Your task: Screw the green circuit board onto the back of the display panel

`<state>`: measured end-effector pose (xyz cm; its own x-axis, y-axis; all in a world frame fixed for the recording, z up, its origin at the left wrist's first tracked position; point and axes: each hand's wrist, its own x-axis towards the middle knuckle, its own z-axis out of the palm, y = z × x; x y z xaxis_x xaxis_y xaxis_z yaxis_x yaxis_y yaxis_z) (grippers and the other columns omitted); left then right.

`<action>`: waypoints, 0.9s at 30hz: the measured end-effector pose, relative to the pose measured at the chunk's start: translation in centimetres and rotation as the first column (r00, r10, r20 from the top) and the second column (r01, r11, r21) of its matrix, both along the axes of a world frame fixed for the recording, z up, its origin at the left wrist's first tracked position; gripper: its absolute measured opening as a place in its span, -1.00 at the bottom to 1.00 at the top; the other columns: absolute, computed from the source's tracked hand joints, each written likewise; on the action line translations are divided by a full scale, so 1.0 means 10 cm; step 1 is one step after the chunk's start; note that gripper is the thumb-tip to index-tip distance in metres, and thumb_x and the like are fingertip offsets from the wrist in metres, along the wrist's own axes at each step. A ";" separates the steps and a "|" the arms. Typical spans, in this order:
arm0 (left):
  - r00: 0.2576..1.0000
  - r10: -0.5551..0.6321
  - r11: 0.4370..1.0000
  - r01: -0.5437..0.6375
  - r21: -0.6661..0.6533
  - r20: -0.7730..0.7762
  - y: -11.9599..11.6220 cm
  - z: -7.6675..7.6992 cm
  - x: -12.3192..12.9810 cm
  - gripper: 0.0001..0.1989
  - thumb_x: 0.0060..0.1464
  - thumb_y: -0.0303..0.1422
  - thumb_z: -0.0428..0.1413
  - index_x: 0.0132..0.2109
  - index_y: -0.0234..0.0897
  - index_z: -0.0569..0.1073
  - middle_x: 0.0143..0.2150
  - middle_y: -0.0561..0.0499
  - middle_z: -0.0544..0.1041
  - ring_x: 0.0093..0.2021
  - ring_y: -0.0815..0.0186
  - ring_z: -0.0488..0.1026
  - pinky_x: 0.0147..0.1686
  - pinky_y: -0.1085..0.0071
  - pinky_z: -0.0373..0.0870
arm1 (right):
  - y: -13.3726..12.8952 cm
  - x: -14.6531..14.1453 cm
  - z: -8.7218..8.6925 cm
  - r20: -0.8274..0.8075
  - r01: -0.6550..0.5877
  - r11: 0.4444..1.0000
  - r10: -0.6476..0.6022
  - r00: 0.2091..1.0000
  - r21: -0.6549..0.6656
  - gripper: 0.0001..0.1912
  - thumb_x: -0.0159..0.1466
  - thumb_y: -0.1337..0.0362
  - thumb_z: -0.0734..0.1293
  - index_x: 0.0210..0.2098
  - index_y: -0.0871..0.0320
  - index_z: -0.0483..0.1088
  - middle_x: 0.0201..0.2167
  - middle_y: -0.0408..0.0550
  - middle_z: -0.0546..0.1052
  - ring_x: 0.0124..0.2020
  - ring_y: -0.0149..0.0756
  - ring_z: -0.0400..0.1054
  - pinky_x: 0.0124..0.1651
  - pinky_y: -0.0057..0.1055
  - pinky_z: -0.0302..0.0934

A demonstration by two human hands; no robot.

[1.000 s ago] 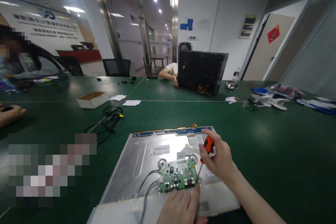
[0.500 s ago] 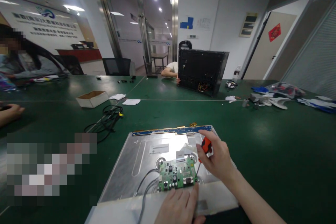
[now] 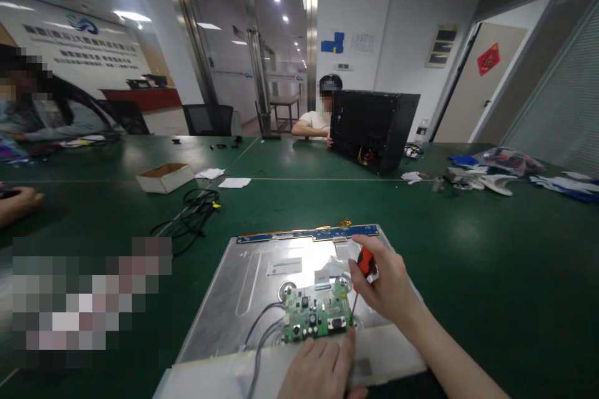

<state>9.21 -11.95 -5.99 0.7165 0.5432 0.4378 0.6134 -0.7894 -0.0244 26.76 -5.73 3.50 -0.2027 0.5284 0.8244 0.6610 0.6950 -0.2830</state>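
Observation:
A metal display panel (image 3: 253, 274) lies on the table before me, with a green circuit board (image 3: 318, 308) on it and a blue strip board (image 3: 299, 235) along its far edge. My right hand (image 3: 386, 280) is closed round a red and black screwdriver (image 3: 366, 262), whose tip is at the green board's lower right corner. Below that board, my left hand (image 3: 321, 368) rests with its fingers extended on the near edge, the index finger beside the tip. Grey cables (image 3: 257, 355) run from the board's left side.
Black cables (image 3: 194, 215) and an open box (image 3: 165, 178) lie ahead left. Across the table a person (image 3: 316, 121) holds a black case (image 3: 367, 128). Another person sits at the left. Bags and metal parts (image 3: 461, 176) are at the right.
The black case has shifted right and turned, and the person behind it shows more. My hands have stayed almost in place, the screwdriver still at the board's corner.

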 end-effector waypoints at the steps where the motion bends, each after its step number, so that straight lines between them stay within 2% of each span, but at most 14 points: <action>1: 1.000 0.001 1.000 -0.001 0.006 -0.001 0.00 0.01 0.00 -0.48 0.26 -0.07 -0.06 0.12 -0.44 0.25 -0.38 -0.02 0.52 -0.43 0.25 0.45 -0.43 0.37 0.32 | 0.00 0.00 0.00 -0.002 -0.002 1.000 0.002 1.000 0.004 -0.67 0.27 0.37 0.22 0.03 0.15 0.19 -0.54 -0.26 0.31 -0.62 -0.47 0.16 -0.55 -0.53 0.11; 11: 0.999 0.021 0.999 -0.023 0.040 0.046 -0.01 0.05 0.02 -0.54 0.25 -0.08 -0.06 0.04 -0.41 0.33 -0.38 -0.03 0.55 -0.44 0.27 0.48 -0.43 0.39 0.33 | -0.02 -0.01 0.01 0.005 -0.017 0.999 0.017 1.000 0.036 -0.67 0.26 0.38 0.22 0.02 0.17 0.19 -0.54 -0.25 0.32 -0.62 -0.46 0.19 -0.55 -0.52 0.11; 16: 0.996 0.027 0.998 -0.032 0.049 0.085 -0.01 0.07 0.04 -0.55 0.28 -0.09 -0.12 0.01 -0.43 0.34 -0.38 -0.05 0.55 -0.45 0.26 0.48 -0.45 0.38 0.34 | -0.05 -0.03 0.03 0.000 -0.053 0.998 0.054 0.999 0.046 -0.65 0.24 0.40 0.22 0.03 0.15 0.19 -0.56 -0.27 0.30 -0.63 -0.46 0.18 -0.56 -0.52 0.12; 27: 0.993 0.025 0.998 -0.031 0.054 0.112 -0.02 0.07 0.04 -0.52 0.34 -0.11 -0.25 0.02 -0.43 0.31 -0.35 -0.06 0.57 -0.43 0.27 0.52 -0.44 0.39 0.37 | -0.08 -0.04 0.04 0.044 -0.059 0.990 0.053 0.998 0.132 -0.68 0.22 0.41 0.23 -0.03 0.14 0.19 -0.59 -0.29 0.30 -0.63 -0.44 0.20 -0.56 -0.49 0.10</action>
<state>9.61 -12.13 -5.29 0.6462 0.5349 0.5443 0.6366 -0.7712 0.0020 26.39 -6.55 3.93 -0.2634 0.4015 0.8772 0.6292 0.7608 -0.1593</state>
